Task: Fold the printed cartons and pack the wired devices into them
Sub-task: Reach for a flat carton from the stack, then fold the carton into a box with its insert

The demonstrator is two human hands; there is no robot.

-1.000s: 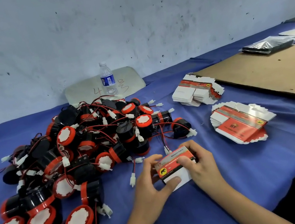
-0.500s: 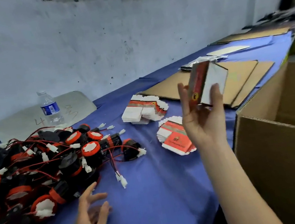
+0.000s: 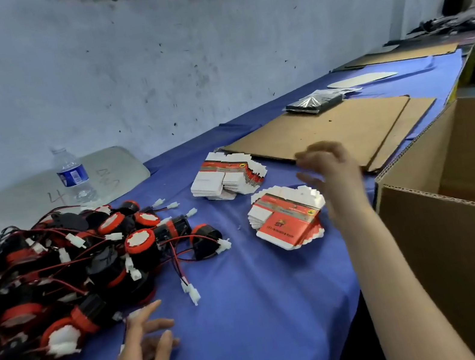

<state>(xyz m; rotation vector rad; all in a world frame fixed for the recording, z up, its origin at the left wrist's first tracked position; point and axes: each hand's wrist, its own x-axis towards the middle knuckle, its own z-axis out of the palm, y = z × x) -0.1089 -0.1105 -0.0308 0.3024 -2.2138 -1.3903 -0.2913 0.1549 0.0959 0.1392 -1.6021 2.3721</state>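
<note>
The fingers point(image 3: 145, 316) of the left hand point(image 3: 140, 358) are spread apart and straight, holding nothing. The hand sits low over the blue-covered surface point(image 3: 256, 329), with its fingertips just beside the near edge of the pile of wired devices point(image 3: 71, 272); whether they touch the cloth cannot be told. The fingers point(image 3: 309, 154) of the right hand point(image 3: 336, 172) are loosely apart and blurred, and also hold nothing. This hand is raised above the surface, over the near edge of the flat cardboard sheets point(image 3: 332, 128) and just right of the nearer stack of flat printed cartons point(image 3: 287, 218).

That stack lies fanned out, red and white faces up. A second stack of flat cartons point(image 3: 226, 177) lies behind it, touching the cardboard sheets' left corner. The devices are black round bodies with red rims and white centres, heaped at the left, their red and black wires and white plugs trailing toward the cartons.

A large open cardboard box point(image 3: 464, 251) stands at the right, against the surface's edge. A water bottle point(image 3: 72, 177) stands behind the heap, in front of a pale board point(image 3: 120, 172) leaning on the wall. A dark plastic-wrapped packet point(image 3: 314, 102) rests on the far end of the cardboard sheets.
</note>
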